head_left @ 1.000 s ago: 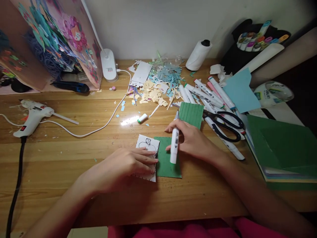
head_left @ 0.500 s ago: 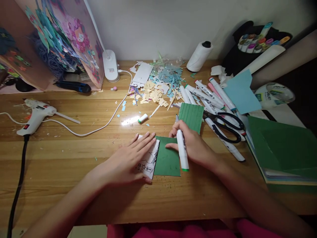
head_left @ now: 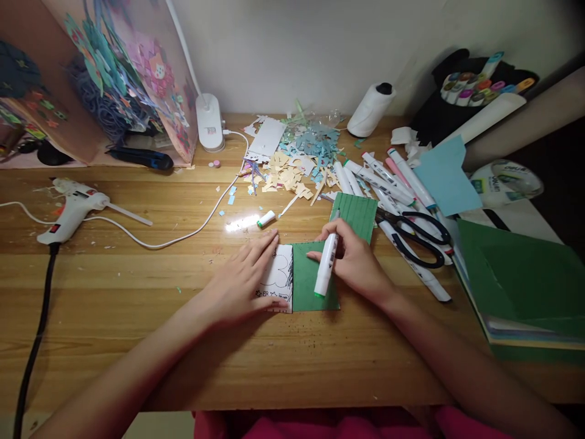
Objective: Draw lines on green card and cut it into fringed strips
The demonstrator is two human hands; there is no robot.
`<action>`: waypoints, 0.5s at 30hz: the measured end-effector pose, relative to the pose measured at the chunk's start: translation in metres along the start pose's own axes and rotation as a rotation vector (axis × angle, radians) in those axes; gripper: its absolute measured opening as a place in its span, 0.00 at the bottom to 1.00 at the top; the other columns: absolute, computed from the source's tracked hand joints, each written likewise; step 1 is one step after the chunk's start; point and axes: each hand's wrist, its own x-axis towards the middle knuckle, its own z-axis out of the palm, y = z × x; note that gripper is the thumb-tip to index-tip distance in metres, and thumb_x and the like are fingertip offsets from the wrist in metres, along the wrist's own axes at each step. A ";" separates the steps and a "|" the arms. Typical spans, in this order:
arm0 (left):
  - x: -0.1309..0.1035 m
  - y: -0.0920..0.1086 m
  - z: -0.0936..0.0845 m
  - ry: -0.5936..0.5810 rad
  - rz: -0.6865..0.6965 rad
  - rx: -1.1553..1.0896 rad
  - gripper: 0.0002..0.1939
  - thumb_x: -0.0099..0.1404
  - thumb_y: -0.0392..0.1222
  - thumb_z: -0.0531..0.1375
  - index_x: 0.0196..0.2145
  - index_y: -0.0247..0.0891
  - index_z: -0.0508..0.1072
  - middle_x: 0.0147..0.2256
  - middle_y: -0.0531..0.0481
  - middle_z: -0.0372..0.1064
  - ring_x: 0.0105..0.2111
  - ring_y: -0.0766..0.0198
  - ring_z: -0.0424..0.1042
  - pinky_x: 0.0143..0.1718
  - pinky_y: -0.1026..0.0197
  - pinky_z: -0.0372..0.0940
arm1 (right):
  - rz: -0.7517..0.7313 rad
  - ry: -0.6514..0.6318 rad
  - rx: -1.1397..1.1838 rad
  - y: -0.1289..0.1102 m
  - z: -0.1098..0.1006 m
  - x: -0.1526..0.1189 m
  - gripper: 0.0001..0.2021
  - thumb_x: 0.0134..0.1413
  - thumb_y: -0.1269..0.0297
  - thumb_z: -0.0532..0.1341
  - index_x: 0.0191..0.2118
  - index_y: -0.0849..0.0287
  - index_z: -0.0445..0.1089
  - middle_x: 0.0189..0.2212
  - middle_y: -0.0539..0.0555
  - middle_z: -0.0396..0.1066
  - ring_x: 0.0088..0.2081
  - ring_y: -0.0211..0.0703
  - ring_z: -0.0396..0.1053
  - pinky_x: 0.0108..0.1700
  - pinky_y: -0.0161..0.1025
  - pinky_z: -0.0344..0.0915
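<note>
My left hand (head_left: 242,277) lies flat with fingers stretched out, pressing on a white paper (head_left: 280,268) that carries black line drawings and scribbled strokes along its right edge. Against that edge is a plain green card (head_left: 306,283). In my right hand (head_left: 354,256) is a white marker (head_left: 325,268), uncapped, its grey tip pointing away from me and its green end towards me. My right thumb reaches over the green card. A second green piece with lines across it (head_left: 359,213) lies just beyond my right hand. The marker's cap (head_left: 265,219) rests on the table ahead.
Paper scraps (head_left: 297,161) are heaped near the wall. Loose markers (head_left: 384,183) and black-handled scissors (head_left: 420,238) lie to the right, beside stacked green sheets (head_left: 525,274). At left are a glue gun (head_left: 75,207) and its cable. A white thread spool (head_left: 371,111) stands behind.
The white paper and green card have turned slightly and sit a little farther from me. My right hand has tilted the marker, its green end swinging left. The left hand has shifted left.
</note>
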 end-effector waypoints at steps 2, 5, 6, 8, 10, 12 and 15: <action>0.001 0.000 0.001 0.013 -0.017 0.022 0.48 0.60 0.68 0.49 0.65 0.32 0.38 0.66 0.38 0.36 0.65 0.51 0.39 0.63 0.49 0.42 | 0.002 0.009 0.010 0.001 0.001 0.000 0.16 0.47 0.58 0.66 0.34 0.53 0.57 0.27 0.45 0.59 0.23 0.34 0.57 0.25 0.33 0.56; 0.000 0.002 0.003 0.013 -0.032 0.076 0.47 0.62 0.67 0.47 0.65 0.31 0.38 0.66 0.39 0.34 0.65 0.53 0.38 0.64 0.50 0.38 | 0.011 0.025 0.012 0.001 0.003 -0.001 0.16 0.47 0.59 0.66 0.34 0.53 0.56 0.26 0.44 0.59 0.23 0.34 0.57 0.25 0.32 0.56; 0.000 0.003 0.004 0.007 -0.030 0.094 0.46 0.63 0.66 0.46 0.65 0.31 0.37 0.66 0.40 0.33 0.65 0.54 0.37 0.64 0.50 0.37 | 0.015 0.029 0.011 0.000 0.003 -0.002 0.16 0.47 0.59 0.66 0.34 0.53 0.56 0.26 0.44 0.59 0.23 0.34 0.57 0.25 0.32 0.56; 0.000 0.006 0.005 -0.011 -0.017 0.125 0.41 0.66 0.62 0.44 0.66 0.33 0.37 0.67 0.44 0.31 0.66 0.57 0.34 0.64 0.52 0.36 | 0.022 0.034 -0.001 -0.001 0.004 -0.003 0.15 0.48 0.61 0.66 0.34 0.53 0.56 0.26 0.44 0.59 0.23 0.34 0.58 0.25 0.32 0.56; -0.001 0.009 0.006 -0.029 0.000 0.145 0.36 0.69 0.58 0.43 0.66 0.36 0.37 0.67 0.49 0.31 0.66 0.60 0.32 0.64 0.52 0.36 | 0.018 0.036 -0.026 -0.003 0.003 -0.004 0.14 0.48 0.63 0.65 0.34 0.53 0.57 0.25 0.44 0.58 0.23 0.35 0.58 0.26 0.32 0.57; -0.001 0.009 0.007 -0.038 0.006 0.151 0.34 0.69 0.57 0.43 0.66 0.37 0.37 0.67 0.51 0.31 0.66 0.61 0.31 0.64 0.53 0.37 | 0.007 0.034 -0.050 -0.004 0.002 -0.004 0.14 0.48 0.65 0.65 0.34 0.53 0.57 0.24 0.43 0.58 0.23 0.35 0.58 0.26 0.33 0.57; -0.002 0.009 0.009 -0.044 0.005 0.147 0.35 0.69 0.57 0.43 0.66 0.36 0.36 0.67 0.49 0.30 0.66 0.60 0.31 0.64 0.54 0.38 | 0.015 0.023 -0.025 -0.003 0.002 -0.004 0.14 0.48 0.64 0.65 0.34 0.53 0.57 0.25 0.44 0.60 0.23 0.35 0.58 0.27 0.33 0.58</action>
